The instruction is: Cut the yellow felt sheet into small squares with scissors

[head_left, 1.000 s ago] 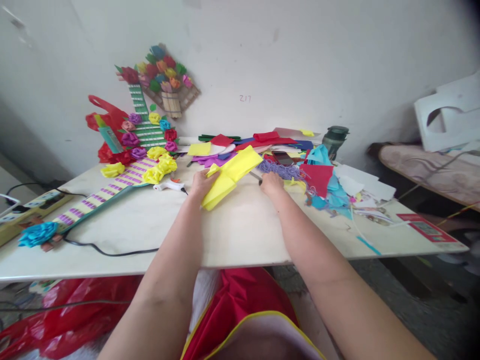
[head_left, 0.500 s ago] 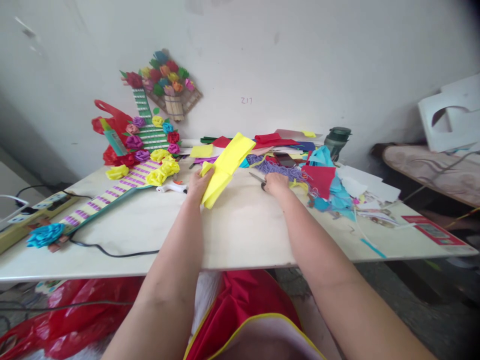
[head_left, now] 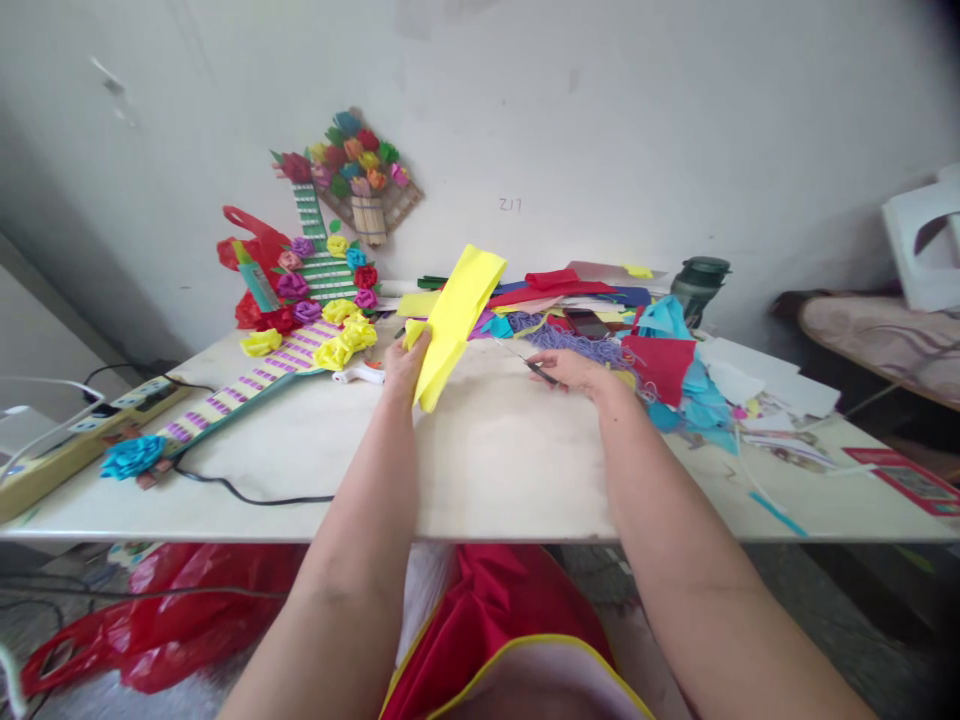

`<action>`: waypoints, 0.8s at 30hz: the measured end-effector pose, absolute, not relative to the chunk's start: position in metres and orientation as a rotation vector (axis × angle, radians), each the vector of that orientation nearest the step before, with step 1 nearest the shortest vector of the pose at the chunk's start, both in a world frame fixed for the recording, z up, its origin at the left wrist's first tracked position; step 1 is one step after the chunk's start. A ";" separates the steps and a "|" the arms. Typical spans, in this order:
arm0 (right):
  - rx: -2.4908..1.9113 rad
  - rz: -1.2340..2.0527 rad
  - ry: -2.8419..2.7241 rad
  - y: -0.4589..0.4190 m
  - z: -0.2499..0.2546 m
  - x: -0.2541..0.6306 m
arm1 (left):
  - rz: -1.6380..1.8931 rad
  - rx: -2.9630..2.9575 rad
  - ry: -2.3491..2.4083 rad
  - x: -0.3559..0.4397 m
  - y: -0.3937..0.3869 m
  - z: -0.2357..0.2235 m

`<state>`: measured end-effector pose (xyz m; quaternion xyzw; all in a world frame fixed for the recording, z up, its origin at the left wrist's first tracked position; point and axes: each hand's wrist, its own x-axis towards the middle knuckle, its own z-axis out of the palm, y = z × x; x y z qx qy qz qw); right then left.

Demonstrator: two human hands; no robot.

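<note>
My left hand (head_left: 406, 362) grips a folded strip of bright yellow crepe paper (head_left: 459, 315) by its lower left edge, so the strip stands tilted above the table. To the right, my right hand (head_left: 568, 370) is closed around a pair of scissors (head_left: 541, 373) with dark handles, their blades pointing left towards the paper. A gap separates the blades from the strip. Left of my left hand lie a white glue gun (head_left: 358, 374) and several yellow paper flowers (head_left: 346, 343).
A guitar-shaped board with paper flowers (head_left: 251, 386) and a power strip (head_left: 112, 425) stand at left. Coloured paper scraps (head_left: 658, 368), purple shredded strands (head_left: 574, 345), a phone (head_left: 587, 323) and a dark bottle (head_left: 699, 287) lie behind and right. A black cable (head_left: 247, 497) crosses the table (head_left: 510, 470).
The view has shifted a little to the left. My right hand has turned, so more of the scissors shows. My left hand still holds the yellow paper.
</note>
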<state>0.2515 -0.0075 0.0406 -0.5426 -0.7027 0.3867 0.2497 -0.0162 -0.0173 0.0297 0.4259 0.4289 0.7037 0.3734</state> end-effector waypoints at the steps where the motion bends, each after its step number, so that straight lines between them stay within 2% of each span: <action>1: -1.413 1.129 -1.904 -0.010 0.041 0.251 | 1.806 1.096 1.095 -0.016 -0.017 0.030; 5: -1.150 1.373 -1.893 -0.017 0.046 0.251 | 1.821 1.119 1.075 -0.016 -0.017 0.029; 11: -0.918 1.475 -1.960 -0.019 0.051 0.254 | 1.787 1.152 1.109 -0.015 -0.017 0.027; 24: -0.949 1.466 -2.110 -0.019 0.045 0.236 | 1.702 1.213 1.200 -0.007 -0.020 0.028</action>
